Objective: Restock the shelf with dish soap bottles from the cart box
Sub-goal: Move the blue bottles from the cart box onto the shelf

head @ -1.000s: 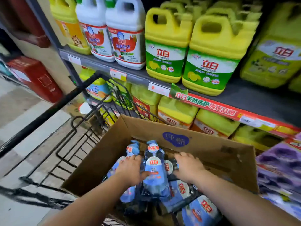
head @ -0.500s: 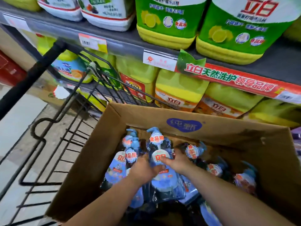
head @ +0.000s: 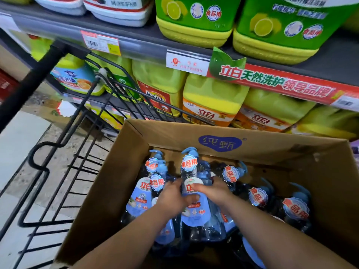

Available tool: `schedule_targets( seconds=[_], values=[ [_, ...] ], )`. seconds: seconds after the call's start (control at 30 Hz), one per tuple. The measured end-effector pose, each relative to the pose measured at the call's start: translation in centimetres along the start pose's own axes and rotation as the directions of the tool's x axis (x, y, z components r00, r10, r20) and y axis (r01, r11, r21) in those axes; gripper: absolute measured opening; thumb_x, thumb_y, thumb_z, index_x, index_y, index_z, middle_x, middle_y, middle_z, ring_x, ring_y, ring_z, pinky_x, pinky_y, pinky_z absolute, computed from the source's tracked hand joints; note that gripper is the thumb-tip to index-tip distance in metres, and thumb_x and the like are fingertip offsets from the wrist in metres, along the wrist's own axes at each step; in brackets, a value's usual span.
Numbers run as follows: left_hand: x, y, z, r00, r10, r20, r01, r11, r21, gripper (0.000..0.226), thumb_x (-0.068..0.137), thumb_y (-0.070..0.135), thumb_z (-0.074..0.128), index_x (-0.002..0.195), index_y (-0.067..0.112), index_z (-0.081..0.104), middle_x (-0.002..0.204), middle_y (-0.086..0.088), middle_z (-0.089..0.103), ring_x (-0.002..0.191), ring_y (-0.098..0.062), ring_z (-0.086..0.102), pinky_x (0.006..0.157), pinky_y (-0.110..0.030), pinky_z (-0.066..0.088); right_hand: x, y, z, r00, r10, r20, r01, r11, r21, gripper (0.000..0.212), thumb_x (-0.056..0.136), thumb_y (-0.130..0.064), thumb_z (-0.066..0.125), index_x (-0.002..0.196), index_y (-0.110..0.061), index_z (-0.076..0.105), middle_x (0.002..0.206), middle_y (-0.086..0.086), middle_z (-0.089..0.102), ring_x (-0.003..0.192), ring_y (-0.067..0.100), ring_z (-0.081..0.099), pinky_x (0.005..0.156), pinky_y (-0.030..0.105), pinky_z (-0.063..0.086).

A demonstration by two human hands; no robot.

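1. Head view showed both of the person's hands reaching down into an open brown cardboard box (head: 174,136) that sat in a black wire cart (head: 64,171).
2. The left hand (head: 171,199) gripped the left side of a clear blue pump-top dish soap bottle (head: 194,218), with its fingers curled round the upper body.
3. The right hand (head: 213,193) clasped the same bottle from the right, its fingers lying across the white label just below the neck. The two hands met in front of the bottle.
4. That bottle stood roughly upright near the middle of the box, its blue pump head rising above both hands.
5. More blue pump bottles were packed around it, some touching it on the left (head: 141,197) and others further right (head: 295,208). Each carried a round tag with red lettering.
6. Beyond the cart ran a grey metal shelf (head: 136,45) with a red banner strip (head: 272,82) along its front edge.
7. Yellow jugs with green lemon labels (head: 194,20) stood on that shelf, and yellow jugs with orange labels (head: 211,101) stood on the level below.
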State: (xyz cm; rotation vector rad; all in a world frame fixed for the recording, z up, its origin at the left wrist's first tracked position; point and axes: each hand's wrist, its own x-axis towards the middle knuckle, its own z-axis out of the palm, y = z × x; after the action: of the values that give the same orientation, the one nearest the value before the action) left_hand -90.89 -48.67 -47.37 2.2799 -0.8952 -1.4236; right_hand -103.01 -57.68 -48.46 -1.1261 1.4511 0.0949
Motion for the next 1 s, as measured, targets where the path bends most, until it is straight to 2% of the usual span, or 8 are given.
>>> schedule_targets(
  seconds=[0.13,0.23,0.33,0.57,0.63,0.73,0.87,1.0],
  values=[
    [-0.6,0.7,0.2,0.999,-0.004,0.051,0.003,1.000,0.006,0.065,0.075,0.043,0.073,0.131,0.022,0.049,0.123,-0.005,0.047,0.114,-0.021,0.053,0.089,-0.023,0.042,-1.4,0.6,-0.5,0.999,-0.011,-0.034,0.015,0.993,0.118,0.052,0.067,-0.025,0.083,0.112,-0.016,0.057,0.102,0.002,0.068,0.078,0.008,0.063,0.055,0.022,0.045],
    [-1.6,1.0,0.8,0.978,0.006,0.210,0.059,0.952,-0.301,0.044,0.079,0.017,0.074,0.118,0.012,0.054,0.098,0.004,0.063,0.080,-0.004,0.064,0.063,-0.014,0.053,-2.4,1.1,-1.2,0.998,-0.051,-0.025,0.055,0.979,0.195,0.058,0.066,-0.021,0.084,0.116,-0.016,0.054,0.103,0.001,0.069,0.086,0.014,0.068,0.065,0.029,0.054],
    [-2.6,1.1,1.3,0.963,0.052,0.263,0.069,0.900,-0.431,0.031,0.082,0.009,0.070,0.094,0.027,0.048,0.089,0.008,0.064,0.063,0.005,0.066,0.052,-0.008,0.048,-3.8,0.9,-2.2,0.992,-0.120,-0.031,0.124,0.958,0.259,0.046,0.069,-0.016,0.083,0.104,-0.023,0.053,0.094,-0.008,0.069,0.077,0.005,0.068,0.054,0.018,0.053],
    [-5.4,5.0,0.6,0.974,0.179,0.137,-0.085,0.854,-0.514,0.039,0.079,0.017,0.074,0.107,0.019,0.046,0.091,0.002,0.069,0.071,-0.003,0.069,0.062,-0.017,0.053,-7.2,-0.7,-4.8,0.975,-0.177,-0.131,0.214,0.900,0.379,0.026,0.078,-0.019,0.075,0.097,-0.023,0.057,0.085,-0.009,0.069,0.061,-0.001,0.067,0.046,0.014,0.049],
    [-6.2,6.2,0.6,0.970,0.221,0.105,-0.136,0.843,-0.520,0.040,0.077,0.016,0.076,0.105,0.017,0.048,0.091,0.000,0.070,0.070,-0.004,0.069,0.060,-0.017,0.053,-8.5,-1.3,-5.6,0.967,-0.193,-0.164,0.244,0.887,0.391,0.025,0.076,-0.022,0.075,0.095,-0.023,0.059,0.089,-0.007,0.070,0.072,0.007,0.070,0.057,0.023,0.055],
    [-8.3,8.6,0.7,0.957,0.286,0.056,-0.228,0.855,-0.466,0.043,0.073,0.021,0.079,0.101,0.027,0.046,0.101,-0.001,0.069,0.084,-0.011,0.068,0.069,-0.023,0.056,-11.1,-1.8,-7.2,0.956,-0.207,-0.208,0.277,0.869,0.410,0.044,0.073,-0.023,0.074,0.113,-0.017,0.057,0.104,0.005,0.070,0.091,0.022,0.070,0.083,0.040,0.058],
    [-11.6,12.1,1.4,0.922,0.386,0.016,-0.346,0.844,-0.409,0.061,0.058,0.035,0.081,0.108,0.029,0.045,0.112,-0.004,0.066,0.102,-0.022,0.065,0.092,-0.044,0.052,-15.1,-1.7,-10.2,0.922,-0.270,-0.278,0.367,0.837,0.405,0.045,0.077,-0.020,0.070,0.118,-0.009,0.055,0.107,0.010,0.070,0.091,0.024,0.070,0.079,0.037,0.058],
    [-15.4,15.7,4.1,0.864,0.501,0.045,-0.447,0.807,-0.387,0.057,0.059,0.033,0.080,0.104,0.030,0.046,0.110,-0.005,0.068,0.099,-0.021,0.067,0.091,-0.045,0.053,-20.5,0.2,-14.2,0.874,-0.339,-0.347,0.470,0.770,0.431,0.044,0.078,-0.015,0.073,0.118,-0.004,0.058,0.109,0.016,0.070,0.094,0.029,0.070,0.085,0.044,0.057]
  ],
)
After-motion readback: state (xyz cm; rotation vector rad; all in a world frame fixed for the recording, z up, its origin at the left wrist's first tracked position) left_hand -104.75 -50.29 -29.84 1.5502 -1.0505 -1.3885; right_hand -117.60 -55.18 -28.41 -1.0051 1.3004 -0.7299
